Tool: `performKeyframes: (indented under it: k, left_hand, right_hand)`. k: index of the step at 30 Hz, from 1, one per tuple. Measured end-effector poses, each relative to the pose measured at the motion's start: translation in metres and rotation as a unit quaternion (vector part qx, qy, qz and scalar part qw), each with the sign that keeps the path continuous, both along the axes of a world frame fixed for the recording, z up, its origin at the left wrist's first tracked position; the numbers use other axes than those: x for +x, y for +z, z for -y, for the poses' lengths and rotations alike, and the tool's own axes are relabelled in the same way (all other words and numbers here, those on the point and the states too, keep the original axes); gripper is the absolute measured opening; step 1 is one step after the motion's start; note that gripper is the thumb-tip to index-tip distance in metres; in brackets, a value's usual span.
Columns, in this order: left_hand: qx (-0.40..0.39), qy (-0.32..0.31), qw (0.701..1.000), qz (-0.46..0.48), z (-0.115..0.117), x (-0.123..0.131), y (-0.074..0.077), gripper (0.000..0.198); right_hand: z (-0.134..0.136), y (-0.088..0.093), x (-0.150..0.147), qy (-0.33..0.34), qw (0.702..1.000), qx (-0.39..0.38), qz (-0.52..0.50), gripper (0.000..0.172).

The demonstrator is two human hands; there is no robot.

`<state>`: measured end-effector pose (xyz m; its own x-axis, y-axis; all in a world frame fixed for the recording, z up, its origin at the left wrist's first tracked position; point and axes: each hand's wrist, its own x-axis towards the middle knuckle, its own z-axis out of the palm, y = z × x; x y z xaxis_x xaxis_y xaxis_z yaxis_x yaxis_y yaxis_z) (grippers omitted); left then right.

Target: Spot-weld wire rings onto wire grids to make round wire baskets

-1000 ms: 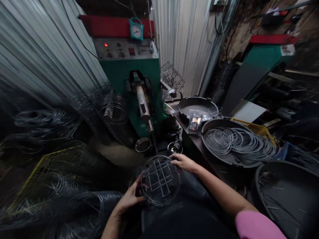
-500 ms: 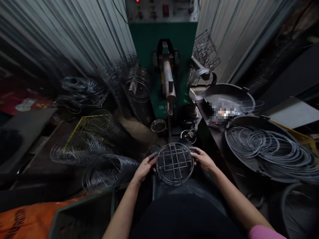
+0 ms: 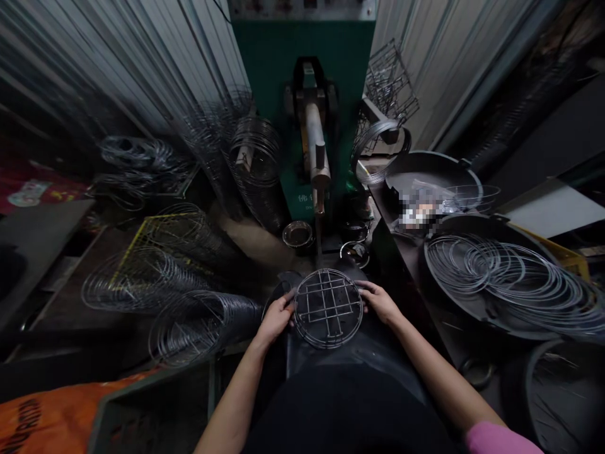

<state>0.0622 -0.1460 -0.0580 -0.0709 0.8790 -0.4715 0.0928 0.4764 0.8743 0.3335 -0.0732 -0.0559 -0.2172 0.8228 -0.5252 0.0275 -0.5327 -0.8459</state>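
**Round wire rack point(image 3: 328, 309) held level with two hands, in front of a green machine point(image 3: 262, 69)**

We hold the rack low and central, just above the dark clothing point(image 3: 350, 410) over our lap. Our hands are apart, one at each side of the rim: the left hand point(image 3: 275, 320) has its fingers closed on the left edge, and the right hand point(image 3: 382, 302) pinches the right edge. Inside the doubled rim we see straight wires crossing in a grid.

Beyond the rack, the machine's metal arm point(image 3: 316, 139) points down towards us, with a small round dish point(image 3: 297, 236) below and to its left. To our left lie large bundles of wire rings point(image 3: 189, 328), near an orange bag point(image 3: 61, 403) and a dark crate point(image 3: 155, 394). To our right, a wide dark tray point(image 3: 437, 287) carries loose wire hoops point(image 3: 482, 261), some overhanging its edge. A pink sleeve point(image 3: 496, 438) shows on our right arm. Corrugated metal panels point(image 3: 189, 57) flank the machine.
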Motion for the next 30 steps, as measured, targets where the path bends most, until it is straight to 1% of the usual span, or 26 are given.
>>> performKeyframes:
  k: [4, 7, 9, 10, 12, 14, 15, 17, 20, 25, 30]
  left_hand:
    - [0.003, -0.017, 0.998, -0.054, -0.001, 0.001, -0.009, 0.055]
    - [0.055, -0.041, 0.99, -0.124, 0.0, -0.003, -0.011, 0.049]
    - [0.088, -0.079, 0.98, -0.158, 0.002, -0.009, -0.01, 0.046]
    - [0.094, -0.107, 0.977, -0.156, 0.004, -0.013, -0.009, 0.047]
    - [0.091, -0.169, 0.974, -0.123, 0.008, -0.022, -0.007, 0.056]
    - [0.08, -0.219, 0.968, -0.096, 0.012, -0.027, -0.006, 0.074]
    - [0.073, -0.232, 0.965, -0.1, 0.014, -0.028, -0.006, 0.085]
    - [0.063, -0.238, 0.959, -0.14, 0.017, -0.023, -0.005, 0.105]
    - [0.058, -0.222, 0.949, -0.217, 0.021, -0.009, -0.005, 0.118]
    - [0.041, -0.205, 0.933, -0.293, 0.029, 0.007, -0.007, 0.127]
    - [0.031, -0.197, 0.917, -0.345, 0.028, 0.017, -0.009, 0.124]
  right_hand:
    - [-0.001, -0.008, -0.002, 0.039, 0.995, 0.05, 0.08, 0.031]
    - [0.0, -0.008, 0.002, 0.07, 0.988, 0.082, 0.115, 0.032]
    - [0.002, -0.006, 0.007, 0.093, 0.983, 0.096, 0.129, 0.036]
    - [0.003, -0.004, 0.009, 0.108, 0.981, 0.093, 0.13, 0.039]
    - [0.005, 0.002, 0.013, 0.14, 0.98, 0.061, 0.126, 0.049]
    - [0.008, 0.008, 0.016, 0.163, 0.979, 0.019, 0.121, 0.059]
    - [0.009, 0.011, 0.016, 0.17, 0.978, 0.004, 0.122, 0.061]
    - [0.012, 0.014, 0.016, 0.174, 0.976, -0.008, 0.129, 0.062]
    - [0.015, 0.013, 0.014, 0.169, 0.975, -0.002, 0.145, 0.061]
    - [0.018, 0.001, 0.014, 0.166, 0.973, 0.029, 0.159, 0.059]
    - [0.021, -0.013, 0.015, 0.127, 0.973, 0.098, 0.166, 0.056]
